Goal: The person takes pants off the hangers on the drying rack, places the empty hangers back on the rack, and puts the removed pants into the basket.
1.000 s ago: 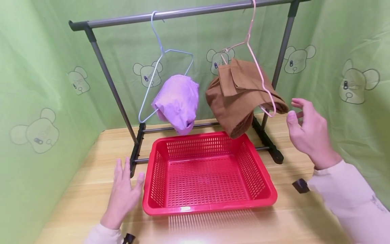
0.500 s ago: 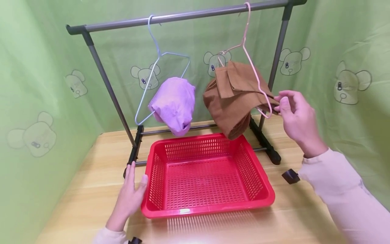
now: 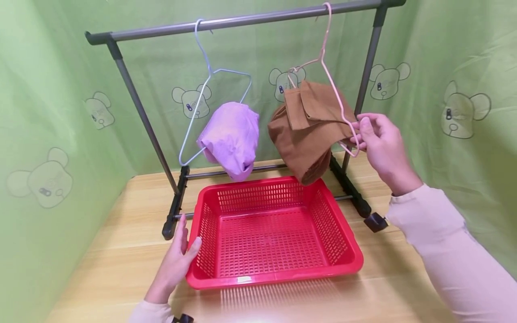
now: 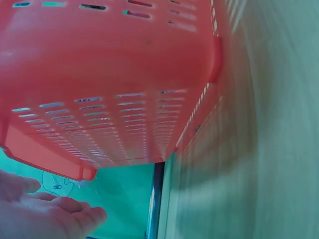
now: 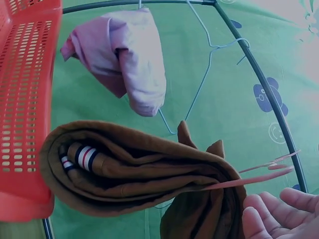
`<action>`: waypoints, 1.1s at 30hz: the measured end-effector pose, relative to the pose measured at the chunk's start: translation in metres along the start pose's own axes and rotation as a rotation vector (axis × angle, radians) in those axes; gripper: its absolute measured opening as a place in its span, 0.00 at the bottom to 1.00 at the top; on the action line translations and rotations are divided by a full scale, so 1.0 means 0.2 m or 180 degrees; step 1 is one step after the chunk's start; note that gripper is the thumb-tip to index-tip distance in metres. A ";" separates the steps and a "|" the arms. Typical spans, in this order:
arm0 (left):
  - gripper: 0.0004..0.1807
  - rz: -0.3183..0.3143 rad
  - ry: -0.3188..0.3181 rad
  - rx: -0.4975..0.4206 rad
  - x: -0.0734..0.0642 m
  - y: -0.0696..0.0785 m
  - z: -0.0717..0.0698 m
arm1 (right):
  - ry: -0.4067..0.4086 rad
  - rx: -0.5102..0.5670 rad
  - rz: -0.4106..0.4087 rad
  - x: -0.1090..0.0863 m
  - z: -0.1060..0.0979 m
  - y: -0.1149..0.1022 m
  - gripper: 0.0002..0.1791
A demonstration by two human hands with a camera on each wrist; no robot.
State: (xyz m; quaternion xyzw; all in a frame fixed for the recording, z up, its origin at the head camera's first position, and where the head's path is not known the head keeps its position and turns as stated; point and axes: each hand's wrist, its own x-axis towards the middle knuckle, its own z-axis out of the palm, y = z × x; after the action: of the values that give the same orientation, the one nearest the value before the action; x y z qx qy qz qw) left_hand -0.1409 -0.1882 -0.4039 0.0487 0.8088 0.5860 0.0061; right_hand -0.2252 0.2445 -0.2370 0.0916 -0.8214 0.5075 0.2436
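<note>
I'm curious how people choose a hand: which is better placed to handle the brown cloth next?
The right hand, I'd judge: it is at the edge of the brown cloth on the pink hanger, while the left hand is low, beside the red basket.

Wood-grained table (image 3: 117,255), bearing red basket (image 3: 278,277), grey rack (image 3: 262,19)

No text or number can be read.
</note>
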 end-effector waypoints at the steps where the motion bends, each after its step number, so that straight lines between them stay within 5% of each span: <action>1: 0.43 -0.0015 -0.0017 -0.0099 0.00 0.00 0.00 | -0.0012 0.0047 0.0026 0.00 0.00 0.00 0.27; 15: 0.52 -0.0017 -0.0156 -0.0904 0.02 -0.05 0.03 | -0.0178 0.1141 0.0288 0.03 0.04 -0.04 0.18; 25: 0.54 -0.0251 -0.0139 -0.1319 0.02 -0.05 0.04 | -0.0093 0.0638 0.0405 0.07 0.07 -0.08 0.19; 33: 0.53 -0.0343 -0.0159 -0.1437 0.01 -0.04 0.04 | -0.0198 0.1010 0.0600 0.12 0.09 -0.09 0.17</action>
State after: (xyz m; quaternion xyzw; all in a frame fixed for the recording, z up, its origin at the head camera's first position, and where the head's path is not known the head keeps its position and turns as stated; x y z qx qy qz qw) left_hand -0.1439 -0.1822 -0.4148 0.0174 0.6583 0.7495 0.0682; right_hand -0.2444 0.2229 -0.2161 0.0672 -0.7431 0.6482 0.1519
